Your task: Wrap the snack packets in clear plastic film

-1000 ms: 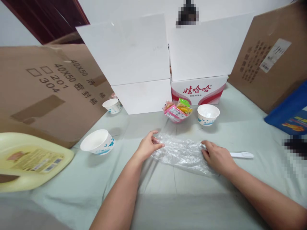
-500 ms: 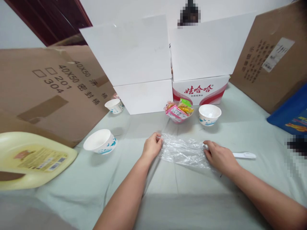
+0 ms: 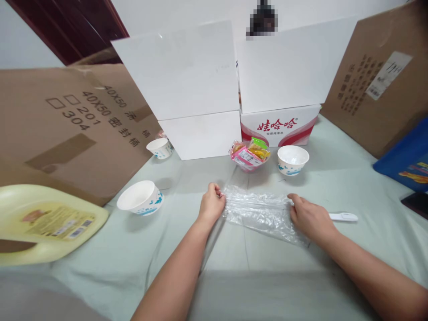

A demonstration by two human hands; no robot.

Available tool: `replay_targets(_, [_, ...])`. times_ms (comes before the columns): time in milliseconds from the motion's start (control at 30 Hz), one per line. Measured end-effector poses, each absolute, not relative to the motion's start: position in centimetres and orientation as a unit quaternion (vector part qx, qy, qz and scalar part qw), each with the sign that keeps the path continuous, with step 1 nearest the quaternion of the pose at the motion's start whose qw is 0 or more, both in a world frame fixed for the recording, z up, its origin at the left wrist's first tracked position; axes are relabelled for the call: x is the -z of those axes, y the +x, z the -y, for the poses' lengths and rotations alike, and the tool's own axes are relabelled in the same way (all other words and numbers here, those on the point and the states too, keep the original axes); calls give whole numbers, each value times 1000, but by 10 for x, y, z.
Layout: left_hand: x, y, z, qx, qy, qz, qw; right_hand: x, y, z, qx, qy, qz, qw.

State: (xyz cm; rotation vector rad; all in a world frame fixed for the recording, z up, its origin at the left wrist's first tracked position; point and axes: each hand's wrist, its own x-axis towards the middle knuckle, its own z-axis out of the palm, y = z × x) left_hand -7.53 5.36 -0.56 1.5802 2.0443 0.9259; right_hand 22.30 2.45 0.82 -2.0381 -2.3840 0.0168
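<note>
A clear, crinkled plastic bag (image 3: 259, 211) is stretched sideways just above the cloth. My left hand (image 3: 212, 204) is closed in a pinch on the bag's left edge. At the right edge, my right hand (image 3: 310, 218) grips the bag between thumb and fingers. Beyond the bag stands a pink bowl (image 3: 249, 168) heaped with wrapped snack packets (image 3: 251, 154). Beside that bowl is a white paper bowl (image 3: 293, 160) with a blue pattern. From behind my right hand a white plastic handle (image 3: 344, 217) sticks out; its other end is hidden.
Another paper bowl (image 3: 141, 198) tilts at the left, with a further one (image 3: 160, 148) behind it. A yellow jug (image 3: 50, 225) lies at the left edge. Cardboard boxes (image 3: 76, 125) and white boxes (image 3: 200, 133) line the back. A blue container (image 3: 406, 156) and dark flat object (image 3: 416, 204) are right.
The bag now hangs flatter and more spread between my hands, its lower right part further out. My right hand has shifted slightly right, while my left hand stays nearly in place.
</note>
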Motion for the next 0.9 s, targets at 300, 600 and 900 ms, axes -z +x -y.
replay_targets(300, [-10,-82,-48,-351,583,-676,284,1,227,-25,10,-632,775,9])
replay_targets(600, [-9,-76,-50,-389,574,-671,265,1,227,-23,9,-619,784,49])
replay_targets(900, [4,-80,-55,-379,582,-697,181,1,226,-26,10,-628,777,48])
